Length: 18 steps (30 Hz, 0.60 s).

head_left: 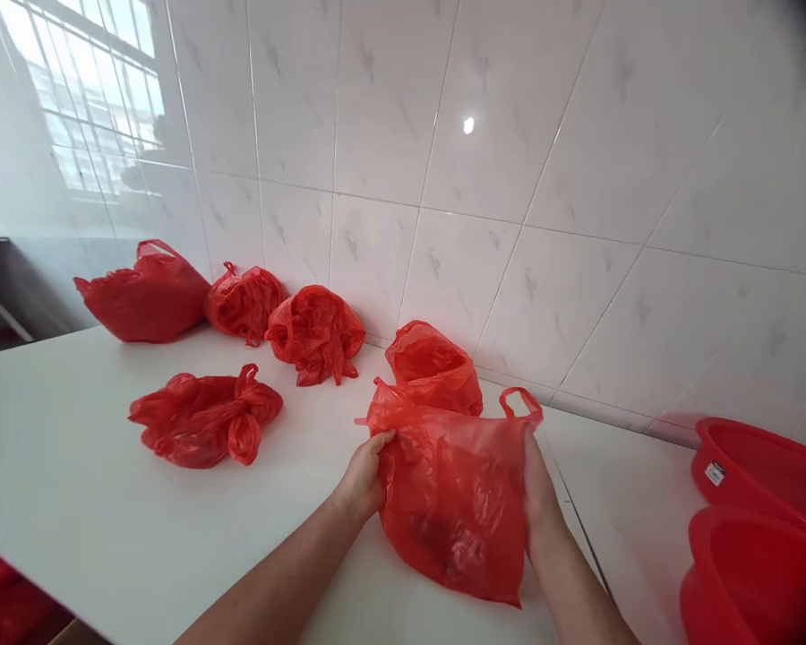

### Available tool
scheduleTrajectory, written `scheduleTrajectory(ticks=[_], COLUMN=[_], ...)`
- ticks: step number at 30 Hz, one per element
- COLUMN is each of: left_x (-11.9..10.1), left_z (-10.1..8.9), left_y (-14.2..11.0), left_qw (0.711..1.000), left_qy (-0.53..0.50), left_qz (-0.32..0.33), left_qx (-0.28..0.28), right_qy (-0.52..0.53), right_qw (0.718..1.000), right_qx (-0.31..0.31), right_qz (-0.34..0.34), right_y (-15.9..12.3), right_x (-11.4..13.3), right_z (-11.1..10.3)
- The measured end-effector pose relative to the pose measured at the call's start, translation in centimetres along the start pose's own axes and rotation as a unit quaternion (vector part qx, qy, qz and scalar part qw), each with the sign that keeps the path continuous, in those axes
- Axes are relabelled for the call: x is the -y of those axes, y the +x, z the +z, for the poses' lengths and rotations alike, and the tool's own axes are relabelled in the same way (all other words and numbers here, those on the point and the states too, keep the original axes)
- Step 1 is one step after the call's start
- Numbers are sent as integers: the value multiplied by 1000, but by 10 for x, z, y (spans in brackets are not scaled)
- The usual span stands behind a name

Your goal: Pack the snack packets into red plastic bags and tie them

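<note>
A red plastic carrier bag [453, 493] stands in front of me on the white table [73, 475]. My left hand [363, 475] grips its left edge near the top with fingers curled round the plastic. My right hand [537, 488] holds the right edge just below the bag's loop handle [520, 403]; its fingers are mostly hidden behind the plastic. Something dark shows faintly through the lower part of the bag. Right behind it sits another red bag [433, 365].
Several more red bags lie on the table: a tied one [205, 417] at left and three [158, 296] [244, 303] [315, 333] along the tiled wall. Two red plastic basins [758, 528] stand at the right edge. A window is at the upper left.
</note>
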<state>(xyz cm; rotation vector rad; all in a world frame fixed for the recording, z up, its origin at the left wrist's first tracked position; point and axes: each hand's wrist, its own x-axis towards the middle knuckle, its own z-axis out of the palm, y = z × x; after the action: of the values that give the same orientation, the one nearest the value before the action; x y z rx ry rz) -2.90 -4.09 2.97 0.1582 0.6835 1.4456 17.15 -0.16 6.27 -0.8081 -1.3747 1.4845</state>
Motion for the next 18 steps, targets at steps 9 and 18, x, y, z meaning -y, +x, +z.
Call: scheduleTrajectory(ticks=[9,18], left_x=[-3,13], left_z=[3,-3], left_y=[-2,3], left_qw=[999,999], left_qy=[-51,-8], left_qz=[5,13], left_qx=[-7,-46], right_qy=[96,197], right_qw=[988,978], right_qx=[32,-56], right_qz=[117,37], right_y=[9,12], right_x=[-33,-23], right_z=[-4,-6])
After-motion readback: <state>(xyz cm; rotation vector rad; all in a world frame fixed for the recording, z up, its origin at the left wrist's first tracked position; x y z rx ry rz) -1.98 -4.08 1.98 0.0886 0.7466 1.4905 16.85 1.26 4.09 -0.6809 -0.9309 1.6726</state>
